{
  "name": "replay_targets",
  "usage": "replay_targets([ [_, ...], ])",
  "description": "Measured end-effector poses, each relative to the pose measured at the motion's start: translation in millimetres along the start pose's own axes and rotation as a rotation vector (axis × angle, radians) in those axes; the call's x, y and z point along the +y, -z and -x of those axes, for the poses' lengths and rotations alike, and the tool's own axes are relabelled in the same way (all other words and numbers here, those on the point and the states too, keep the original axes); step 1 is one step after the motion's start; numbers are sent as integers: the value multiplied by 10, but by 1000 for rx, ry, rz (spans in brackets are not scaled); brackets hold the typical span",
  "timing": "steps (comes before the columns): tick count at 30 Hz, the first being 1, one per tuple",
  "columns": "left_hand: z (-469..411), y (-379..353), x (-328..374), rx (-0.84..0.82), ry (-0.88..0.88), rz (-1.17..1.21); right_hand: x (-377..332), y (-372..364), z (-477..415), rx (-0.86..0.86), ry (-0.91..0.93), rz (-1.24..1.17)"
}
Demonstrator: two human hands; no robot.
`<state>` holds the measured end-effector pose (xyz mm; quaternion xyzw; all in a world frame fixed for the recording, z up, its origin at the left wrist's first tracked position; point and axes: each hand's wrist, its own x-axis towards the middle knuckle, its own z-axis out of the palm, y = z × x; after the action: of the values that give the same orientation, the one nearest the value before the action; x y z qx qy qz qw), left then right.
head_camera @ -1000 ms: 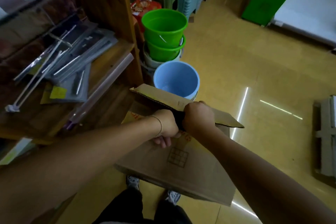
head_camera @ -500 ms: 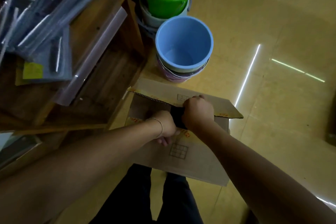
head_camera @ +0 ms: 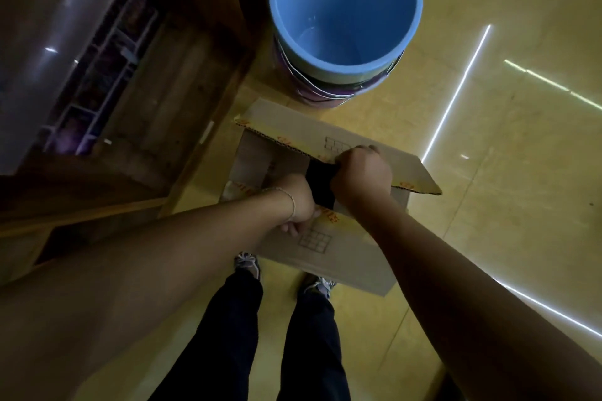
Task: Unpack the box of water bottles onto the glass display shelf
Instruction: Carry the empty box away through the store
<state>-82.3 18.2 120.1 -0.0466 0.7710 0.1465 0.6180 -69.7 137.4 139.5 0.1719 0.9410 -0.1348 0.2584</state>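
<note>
Right hand [head_camera: 360,172] fisted over edge of far flap [head_camera: 293,130]; left hand [head_camera: 298,202] has fingers curled round edge of near flap [head_camera: 342,257]. I see box [head_camera: 252,159] directly under both hands, ahead of my feet, long axis running across me, slightly skewed. Dark slot between hands is only opening; bottles not visible. Wooden shelving [head_camera: 182,75] lies left, so left hand nearer; blue bucket [head_camera: 345,10] just beyond box. I judge flaps need spreading first.
</note>
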Motion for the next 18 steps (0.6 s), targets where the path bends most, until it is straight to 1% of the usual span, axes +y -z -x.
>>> replay_targets([
  [6, -771, -52, -126, 36, -11, -124, 126, -575, -500, 23, -20, -57],
  [8, -897, -52, -142, 54, -15, -169, 165, -722, -611, 34, -27, -88],
  [12, -1264, -19, -203, 69, -66, -202, 240, -1031, -900, 54, -16, -99],
  [18, -1712, 103, -192, 190, -171, -198, 323, -1295, -1269, 119, -31, -115],
])
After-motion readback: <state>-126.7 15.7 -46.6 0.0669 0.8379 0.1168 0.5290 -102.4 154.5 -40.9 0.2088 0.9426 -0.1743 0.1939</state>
